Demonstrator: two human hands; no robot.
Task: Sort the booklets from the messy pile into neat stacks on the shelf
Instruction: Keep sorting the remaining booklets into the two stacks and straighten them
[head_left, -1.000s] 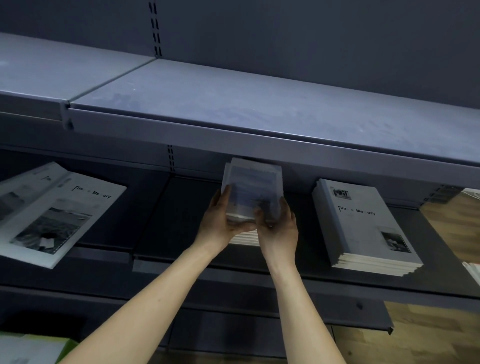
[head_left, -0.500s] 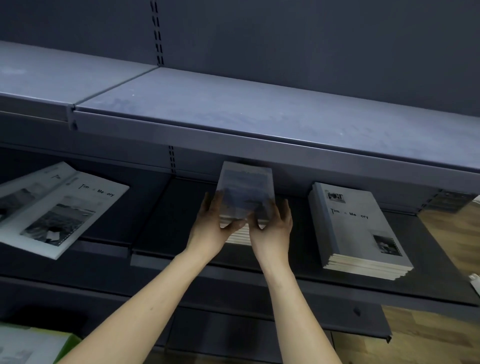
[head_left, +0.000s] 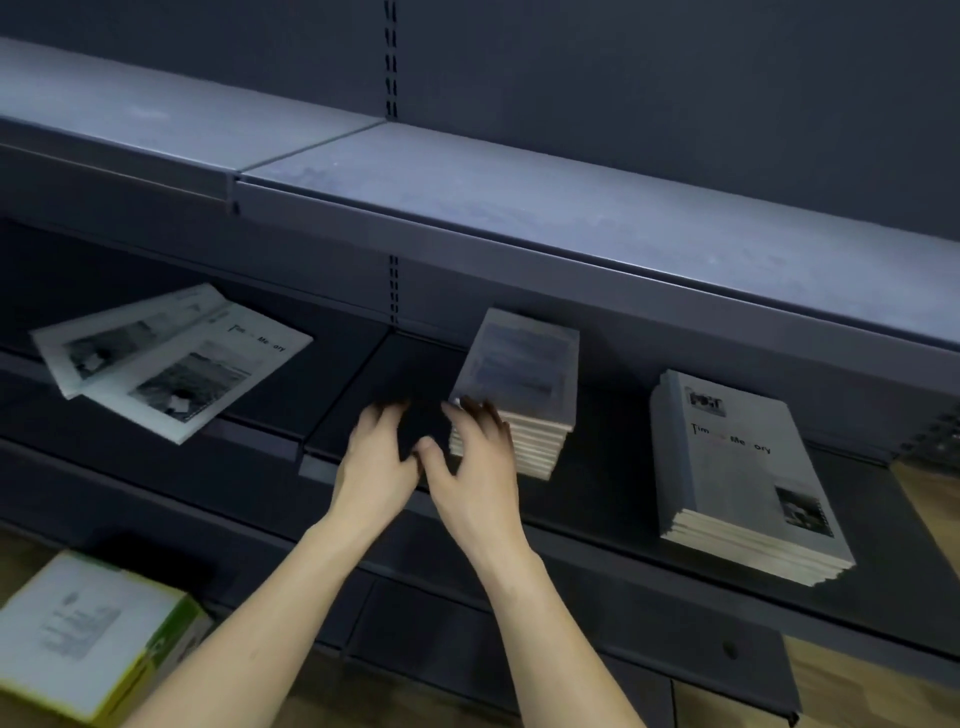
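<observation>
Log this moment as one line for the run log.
left hand: open, off stack | right hand: open, fingers at small stack corner | large stack: neat, right | loose booklets: left, unsorted

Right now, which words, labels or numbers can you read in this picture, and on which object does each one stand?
"Tim … Me…ory" on the top cover of the right stack; the middle letters are faded.
"Tim … Me…ory" on the loose booklet at the left.
A dark logo above the title on the right stack: too blurred to read.
Small stack cover: blurred, unreadable.
Box print: blurred, unreadable.
</observation>
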